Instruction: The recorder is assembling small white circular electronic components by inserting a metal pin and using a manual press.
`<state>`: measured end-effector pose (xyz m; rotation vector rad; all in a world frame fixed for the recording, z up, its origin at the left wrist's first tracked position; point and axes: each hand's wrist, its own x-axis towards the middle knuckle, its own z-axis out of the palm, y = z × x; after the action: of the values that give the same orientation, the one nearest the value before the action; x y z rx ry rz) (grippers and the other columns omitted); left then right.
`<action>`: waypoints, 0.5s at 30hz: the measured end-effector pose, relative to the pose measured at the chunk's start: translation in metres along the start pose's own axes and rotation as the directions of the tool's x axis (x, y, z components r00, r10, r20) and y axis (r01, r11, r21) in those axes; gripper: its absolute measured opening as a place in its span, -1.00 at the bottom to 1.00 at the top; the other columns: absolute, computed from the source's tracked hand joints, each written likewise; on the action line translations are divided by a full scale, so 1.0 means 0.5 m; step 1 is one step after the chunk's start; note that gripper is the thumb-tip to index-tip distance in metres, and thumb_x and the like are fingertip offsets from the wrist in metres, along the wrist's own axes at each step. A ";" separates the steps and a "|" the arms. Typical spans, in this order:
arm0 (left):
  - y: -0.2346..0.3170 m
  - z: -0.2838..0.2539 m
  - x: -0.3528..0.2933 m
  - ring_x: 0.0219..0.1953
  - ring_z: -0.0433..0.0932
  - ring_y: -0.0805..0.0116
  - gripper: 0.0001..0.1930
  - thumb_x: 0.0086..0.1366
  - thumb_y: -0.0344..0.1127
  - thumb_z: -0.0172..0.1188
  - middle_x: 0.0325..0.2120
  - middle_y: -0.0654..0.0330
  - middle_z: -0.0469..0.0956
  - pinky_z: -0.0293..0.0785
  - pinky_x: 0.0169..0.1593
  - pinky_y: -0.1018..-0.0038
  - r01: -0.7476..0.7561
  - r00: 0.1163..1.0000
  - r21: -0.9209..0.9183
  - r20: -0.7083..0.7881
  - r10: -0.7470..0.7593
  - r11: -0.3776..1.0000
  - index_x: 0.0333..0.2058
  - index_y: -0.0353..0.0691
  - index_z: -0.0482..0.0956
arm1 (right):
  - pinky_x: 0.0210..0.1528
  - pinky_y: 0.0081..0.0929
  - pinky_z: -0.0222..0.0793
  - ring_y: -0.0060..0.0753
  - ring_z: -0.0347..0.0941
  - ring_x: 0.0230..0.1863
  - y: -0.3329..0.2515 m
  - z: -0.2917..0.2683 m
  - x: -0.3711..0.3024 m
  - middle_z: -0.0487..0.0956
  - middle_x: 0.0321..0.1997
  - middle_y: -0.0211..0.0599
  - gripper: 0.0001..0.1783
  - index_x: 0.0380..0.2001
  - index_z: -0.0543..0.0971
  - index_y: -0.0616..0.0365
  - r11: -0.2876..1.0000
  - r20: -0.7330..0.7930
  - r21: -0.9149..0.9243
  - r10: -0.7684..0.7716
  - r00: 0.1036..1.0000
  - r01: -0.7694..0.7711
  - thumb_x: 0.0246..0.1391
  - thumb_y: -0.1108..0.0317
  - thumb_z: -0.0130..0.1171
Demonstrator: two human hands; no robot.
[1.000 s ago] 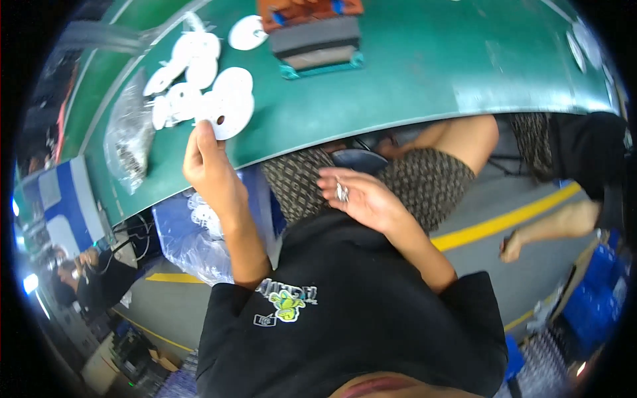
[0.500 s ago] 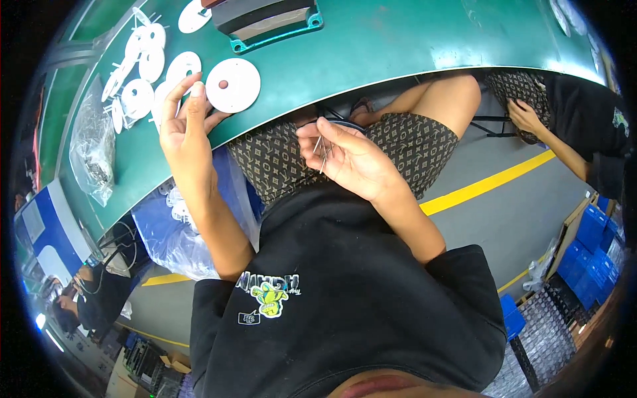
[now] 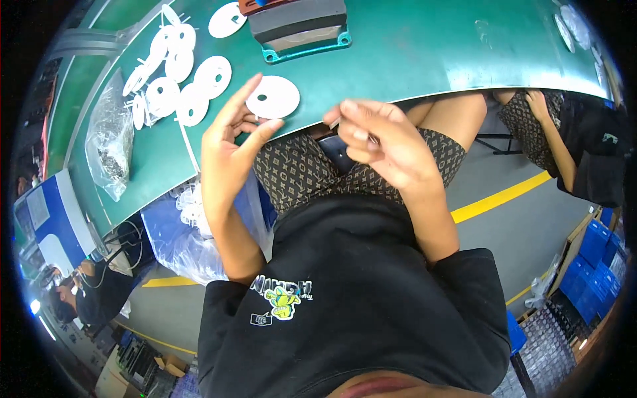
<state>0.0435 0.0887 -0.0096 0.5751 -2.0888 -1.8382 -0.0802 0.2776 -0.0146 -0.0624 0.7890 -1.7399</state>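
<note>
Over the near table edge, my left hand [image 3: 229,142] has its fingers at the lower left rim of a round white plastic disc [image 3: 279,98] and appears to hold it. The thumb and index finger are stretched out; the others curl under the rim. The disc is tilted and has a dark hole off its middle. Just right of it, my right hand [image 3: 388,136] is closed around thin metal pins, mostly hidden in the palm. One pin [image 3: 334,124] sticks out at the thumb and index fingertips, slightly blurred. The hands are apart.
Several white discs with thin pins [image 3: 163,97] lie at the left of the green table [image 3: 424,46]. Beside them is a clear bag of small metal parts [image 3: 109,152]. A dark block-shaped fixture [image 3: 302,30] stands at the back. Another person [image 3: 561,132] sits at the right.
My right hand has turned and closed more over the pins, bringing one to its fingertips. The disc is now tilted, and its hole looks dark instead of reddish-brown. The view has shifted.
</note>
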 end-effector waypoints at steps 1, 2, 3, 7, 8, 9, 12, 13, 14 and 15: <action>0.002 0.005 0.001 -0.38 0.40 0.62 -0.37 0.07 -0.52 0.34 -0.26 0.21 0.57 0.37 -0.30 0.70 0.023 1.000 0.161 -0.014 -0.021 0.987 0.16 -0.29 0.38 | -0.66 -0.82 -0.06 -0.86 0.04 -0.67 -0.011 0.004 0.014 0.25 -0.64 -0.63 -0.70 -0.23 0.57 0.32 0.999 0.005 -0.035 -0.027 1.000 0.028 0.24 0.24 0.09; 0.004 0.012 0.002 -0.46 0.34 0.65 -0.39 0.04 -0.51 0.37 -0.30 0.24 0.58 0.32 -0.38 0.72 0.048 0.999 0.317 -0.032 -0.040 0.947 0.12 -0.27 0.45 | -0.67 -0.81 -0.08 -0.86 0.01 -0.68 -0.020 0.011 0.028 0.19 -0.66 -0.66 -0.70 -0.23 0.56 0.32 0.996 0.010 -0.070 -0.054 0.998 0.055 0.23 0.24 0.10; 0.008 0.029 0.005 -0.54 0.22 0.66 -0.41 -0.01 -0.46 0.41 -0.38 0.27 0.58 0.22 -0.49 0.71 -0.005 0.998 0.359 -0.062 0.029 0.933 0.07 -0.22 0.50 | -0.67 -0.81 -0.08 -0.86 0.01 -0.68 -0.031 0.019 0.041 0.19 -0.66 -0.66 -0.70 -0.23 0.56 0.32 0.995 0.012 -0.077 -0.058 0.998 0.058 0.23 0.24 0.10; 0.004 0.059 0.004 -0.59 0.26 0.59 -0.41 0.02 -0.39 0.41 -0.44 0.24 0.55 0.24 -0.52 0.60 -0.128 0.983 0.475 -0.059 0.177 0.871 0.09 -0.20 0.49 | -0.65 -0.74 -0.07 -0.86 0.05 -0.64 -0.055 0.047 0.093 0.32 -0.62 -0.61 -0.70 -0.31 0.58 0.30 0.874 0.043 -0.432 -0.226 0.973 0.222 0.26 0.23 0.07; 0.007 0.062 0.003 -0.58 0.32 0.55 -0.40 0.07 -0.39 0.37 -0.41 0.21 0.57 0.29 -0.48 0.58 -0.085 0.990 0.448 -0.061 0.125 0.890 0.14 -0.19 0.43 | -0.62 -0.75 0.04 -0.86 0.15 -0.61 -0.057 0.050 0.109 0.40 -0.60 -0.59 -0.69 -0.33 0.60 0.28 0.700 0.086 -0.643 -0.336 0.938 0.310 0.24 0.21 0.09; 0.009 0.064 0.002 -0.57 0.39 0.52 -0.38 0.12 -0.39 0.33 -0.38 0.17 0.59 0.34 -0.45 0.57 -0.040 0.996 0.421 -0.060 0.072 0.906 0.18 -0.18 0.37 | -0.44 -0.75 0.30 -0.78 0.39 -0.47 -0.037 0.029 0.136 0.57 -0.48 -0.50 -0.72 -0.35 0.63 0.28 0.623 0.156 -0.651 -0.449 0.880 0.433 0.19 0.24 0.16; -0.021 0.071 -0.010 -0.48 0.52 0.47 -0.36 0.22 -0.39 0.23 -0.29 0.10 0.62 0.43 -0.37 0.55 -0.097 0.992 0.159 -0.065 0.108 0.982 0.26 -0.17 0.22 | -0.30 -0.70 0.40 -0.70 0.49 -0.35 -0.027 0.028 0.136 0.63 -0.41 -0.35 -0.71 -0.38 0.63 0.35 0.613 0.102 -0.686 -0.451 0.886 0.391 0.15 0.26 0.20; -0.012 0.072 -0.016 -0.40 0.57 0.49 -0.37 0.27 -0.42 0.17 -0.21 0.04 0.63 0.48 -0.33 0.56 -0.044 0.998 0.138 -0.040 0.050 0.989 0.29 -0.16 0.16 | -0.30 -0.69 0.42 -0.70 0.51 -0.33 -0.024 0.031 0.129 0.64 -0.40 -0.33 -0.75 -0.35 0.63 0.36 0.614 0.070 -0.681 -0.487 0.870 0.399 0.12 0.31 0.23; -0.003 0.076 -0.020 -0.40 0.57 0.49 -0.37 0.27 -0.42 0.17 -0.21 0.04 0.63 0.48 -0.33 0.56 -0.041 0.998 0.135 -0.043 0.047 0.990 0.29 -0.16 0.16 | -0.30 -0.69 0.42 -0.70 0.51 -0.33 -0.022 0.028 0.131 0.64 -0.40 -0.33 -0.75 -0.35 0.63 0.36 0.614 0.069 -0.683 -0.484 0.872 0.395 0.12 0.31 0.23; 0.005 0.083 -0.022 -0.31 0.55 0.50 -0.40 0.28 -0.45 0.15 -0.19 0.05 0.60 0.47 -0.28 0.59 -0.010 0.996 0.031 -0.085 0.013 0.999 0.28 -0.19 0.18 | -0.32 -0.69 0.42 -0.70 0.51 -0.34 -0.018 0.024 0.133 0.64 -0.41 -0.33 -0.76 -0.36 0.63 0.37 0.619 0.064 -0.663 -0.513 0.856 0.421 0.11 0.33 0.25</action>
<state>0.0332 0.1306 -0.0122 0.6359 -2.0640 -1.7469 -0.1045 0.2147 -0.0236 -0.7050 1.5831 -1.8671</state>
